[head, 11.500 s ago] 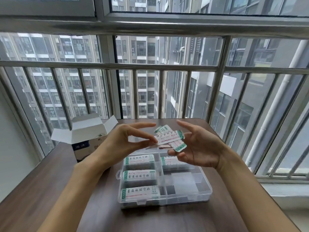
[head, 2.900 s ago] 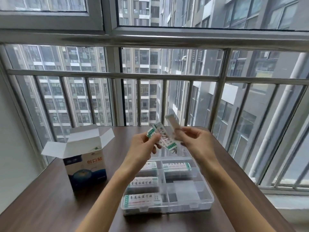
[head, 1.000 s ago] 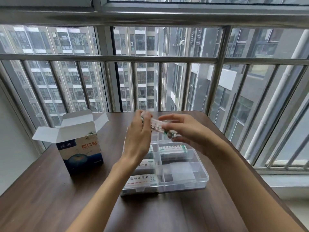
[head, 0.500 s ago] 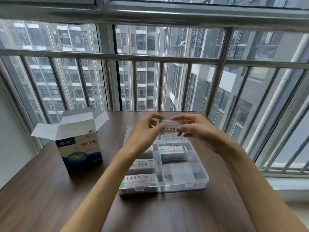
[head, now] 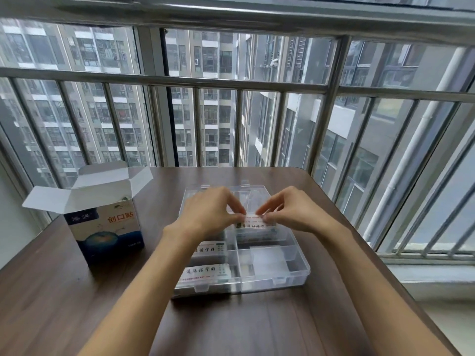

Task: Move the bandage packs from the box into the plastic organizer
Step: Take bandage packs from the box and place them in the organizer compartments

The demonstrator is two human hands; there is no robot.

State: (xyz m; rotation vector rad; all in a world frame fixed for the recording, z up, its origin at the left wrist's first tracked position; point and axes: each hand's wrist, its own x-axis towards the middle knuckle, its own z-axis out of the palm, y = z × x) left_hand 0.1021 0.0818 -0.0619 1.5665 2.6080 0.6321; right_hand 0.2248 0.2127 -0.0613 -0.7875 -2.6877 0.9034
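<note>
We take the plastic organizer (head: 272, 276) as our ref: clear, lid open toward the window, sitting on the dark wood table (head: 64, 304). Our left hand (head: 208, 214) and right hand (head: 293, 211) meet over its far right compartment, each pinching one end of a small stack of bandage packs (head: 254, 222) w/ thumb and fingertips, so both grips are closed on the packs. The stack lies flat, lengthwise left to right, low over that compartment; we can't tell if it touches the packs already inside or hangs just above them. Inside the organizer, the near left compartment has a filled pile of packs (head: 205, 274), printed side up, and the middle left one has another pile (head: 209, 249); the far left compartment is mostly hidden under our left hand. The near right compartment shows only clear plastic and glare. Left of the organizer, well apart from it, stands the bandage box (head: 108, 232), upright, white top flaps open, blue and white front w/ red characters facing us. Behind the organizer, past the table's far edge, run the metal window bars (head: 239, 124) w/ apartment blocks beyond.
</note>
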